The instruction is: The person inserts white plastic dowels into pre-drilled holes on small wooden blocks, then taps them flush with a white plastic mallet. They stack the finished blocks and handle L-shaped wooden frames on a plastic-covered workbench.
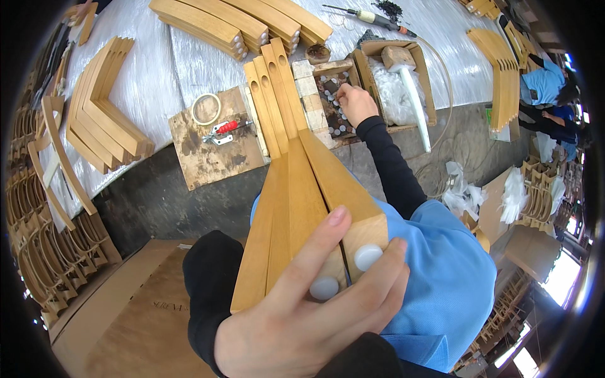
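Several light wooden furniture legs (302, 195) lie side by side, their near ends towards me. My left hand (315, 309) is wrapped round these ends, fingers spread across the end faces. Two end faces carry a round white glide (368, 257), one beside my fingertips and one under my fingers. The far ends have oval slots and rest between a stained board and pale blocks. My right hand (357, 104) reaches into a small wooden box (322, 113) of loose round glides. Its fingers are drawn together over the contents; what they pinch is hidden.
A red-handled toggle clamp (227, 128) and a tape roll (206, 109) sit on the stained board (217, 165). Right of the glide box stands a cardboard box (430, 101) with plastic bags and a wooden block. A corded tool (372, 20) and stacked wooden parts (208, 25) lie behind.
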The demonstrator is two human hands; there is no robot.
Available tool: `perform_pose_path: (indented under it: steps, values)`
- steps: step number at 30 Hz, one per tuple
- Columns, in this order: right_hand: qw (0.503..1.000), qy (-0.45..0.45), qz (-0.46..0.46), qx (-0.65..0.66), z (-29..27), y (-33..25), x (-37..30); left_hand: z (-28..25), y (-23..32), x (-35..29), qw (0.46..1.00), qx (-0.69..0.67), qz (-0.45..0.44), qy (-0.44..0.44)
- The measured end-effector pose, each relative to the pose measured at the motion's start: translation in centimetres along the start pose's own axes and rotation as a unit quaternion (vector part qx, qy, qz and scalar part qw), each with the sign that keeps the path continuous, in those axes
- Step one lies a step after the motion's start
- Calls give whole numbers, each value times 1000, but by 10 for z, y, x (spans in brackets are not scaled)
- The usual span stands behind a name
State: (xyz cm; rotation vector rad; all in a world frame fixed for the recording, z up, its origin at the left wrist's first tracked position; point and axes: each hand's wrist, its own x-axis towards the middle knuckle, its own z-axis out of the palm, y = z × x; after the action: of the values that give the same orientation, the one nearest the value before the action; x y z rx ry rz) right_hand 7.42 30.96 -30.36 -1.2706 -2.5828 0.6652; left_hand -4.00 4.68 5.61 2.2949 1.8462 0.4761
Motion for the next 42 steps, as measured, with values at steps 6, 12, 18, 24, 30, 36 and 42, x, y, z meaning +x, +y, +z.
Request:
perform_pose_path:
  steps: [6, 12, 18, 24, 30, 36, 42]
  values:
    - [991, 88, 45, 92, -71, -21, 19, -12, -38, -13, 988, -21, 150, -14]
    - [977, 134, 123, 116, -138, -5, 22, 19, -142, -62, 806, -525, 251, 106]
    - [986, 85, 136, 37, -154, -9, 11, 173, -187, -85, 752, -342, -429, 366]
    - [948, -302, -14, -97, -118, -25, -29, 223, -180, -146, 767, -329, -545, -82]
    - [865, -445, 26, -230, -69, -2, -64, 208, -188, -145, 786, -235, -571, 12]
    - [919, -334, 117, -175, -72, -5, -76, 191, -193, -126, 796, -218, -565, 0]
    - [926, -328, 73, -173, -84, -5, -72, 203, -192, -112, 816, -255, -518, 6]
